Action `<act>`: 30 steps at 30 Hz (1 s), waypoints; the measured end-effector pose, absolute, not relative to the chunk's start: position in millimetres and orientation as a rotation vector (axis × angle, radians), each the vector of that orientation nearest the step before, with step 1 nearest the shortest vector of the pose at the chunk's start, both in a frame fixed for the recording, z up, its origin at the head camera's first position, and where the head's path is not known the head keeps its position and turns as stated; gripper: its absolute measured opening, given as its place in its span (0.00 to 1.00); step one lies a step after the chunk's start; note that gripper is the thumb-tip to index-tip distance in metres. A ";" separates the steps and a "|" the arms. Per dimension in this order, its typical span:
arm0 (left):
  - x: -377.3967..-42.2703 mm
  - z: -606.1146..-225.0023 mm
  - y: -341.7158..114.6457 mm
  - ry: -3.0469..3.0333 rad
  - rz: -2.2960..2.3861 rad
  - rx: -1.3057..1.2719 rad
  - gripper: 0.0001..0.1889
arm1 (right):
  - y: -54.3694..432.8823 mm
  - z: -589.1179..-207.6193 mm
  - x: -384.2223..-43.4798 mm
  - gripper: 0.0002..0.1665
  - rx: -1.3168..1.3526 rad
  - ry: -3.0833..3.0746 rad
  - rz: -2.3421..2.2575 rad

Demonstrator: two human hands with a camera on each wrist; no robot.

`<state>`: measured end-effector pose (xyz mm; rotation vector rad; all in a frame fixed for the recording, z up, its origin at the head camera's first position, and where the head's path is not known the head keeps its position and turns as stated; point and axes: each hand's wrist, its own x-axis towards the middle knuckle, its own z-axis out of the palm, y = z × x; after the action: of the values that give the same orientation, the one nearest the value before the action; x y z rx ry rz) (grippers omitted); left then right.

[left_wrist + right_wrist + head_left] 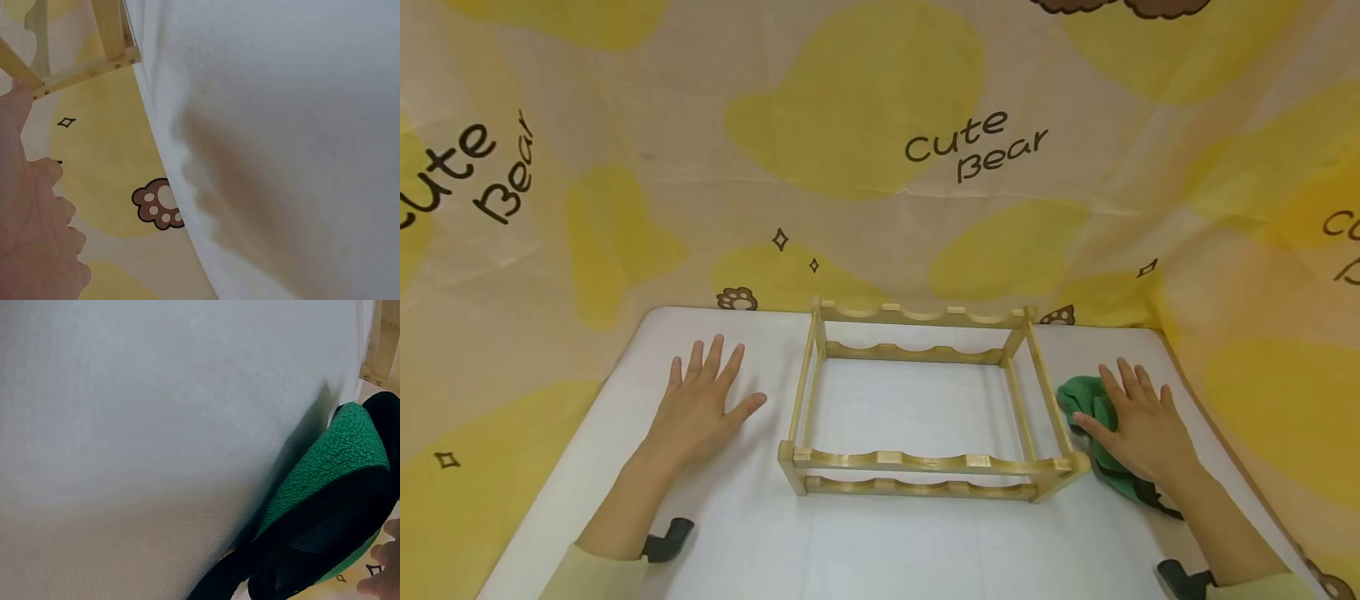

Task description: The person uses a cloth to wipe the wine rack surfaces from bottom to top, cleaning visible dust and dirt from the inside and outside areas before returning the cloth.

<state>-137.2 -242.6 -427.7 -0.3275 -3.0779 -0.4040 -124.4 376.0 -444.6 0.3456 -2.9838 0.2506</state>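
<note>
A light wooden rack (887,460) with scalloped bars stands in the middle of the white table, between the two hands. To its left, my left hand (697,408) is held palm down over the table with fingers spread and nothing in it; its shadow falls on the surface in the left wrist view. On the other side, my right hand (1142,425) hovers with spread fingers over a crumpled green cloth item (1086,398) with black trim. The right wrist view shows this item's fuzzy green fabric (331,456) and dark edging, with the fingertips beyond it.
The white table (910,550) is bordered at the back and sides by a yellow and beige curtain (865,100) printed with "Cute Bear". A dark angled piece (668,540) sits at the left wrist, and a similar one (1183,579) at the right wrist.
</note>
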 end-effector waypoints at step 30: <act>-106.2 -418.0 -214.9 -2.719 -0.591 -0.729 0.44 | 365.4 -459.8 -145.8 0.58 0.191 -3.185 0.264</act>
<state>-106.2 -214.9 -418.0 -0.7286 -2.7193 -0.5911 -145.8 365.4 -459.8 0.1910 -3.1852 0.2637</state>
